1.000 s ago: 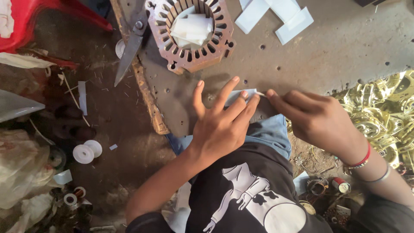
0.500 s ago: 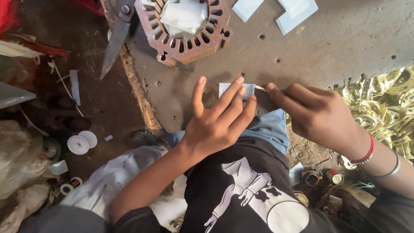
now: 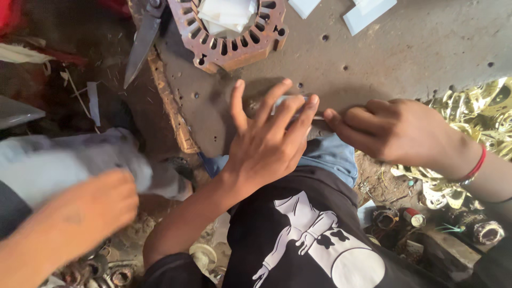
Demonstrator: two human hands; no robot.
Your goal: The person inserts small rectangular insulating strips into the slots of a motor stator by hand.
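Note:
My left hand [image 3: 269, 141] lies with spread fingers on a small white paper strip [image 3: 278, 102] and presses it onto the grey metal plate [image 3: 405, 58]. The fingertips of my right hand [image 3: 397, 130], curled in from the right, pinch the strip's right end beside my left fingertips. Most of the strip is hidden under the fingers. I cannot tell whether the right hand also holds a thin tool. Just beyond the hands lies a rusty slotted round stator core [image 3: 242, 40] with white paper pieces [image 3: 226, 12] inside it.
Scissors [image 3: 143, 42] lie at the plate's left edge. More white pieces [image 3: 368, 13] lie at the top right. Shiny golden metal scrap [image 3: 480, 112] is piled at the right. Another person's blurred hand [image 3: 80, 213] and grey-clad leg [image 3: 69, 165] are at the left. Small spools [image 3: 413, 217] lie on the ground.
Another person's leg and hand have come into view from the left. My two hands stay on the paper strip, and the view has shifted towards them.

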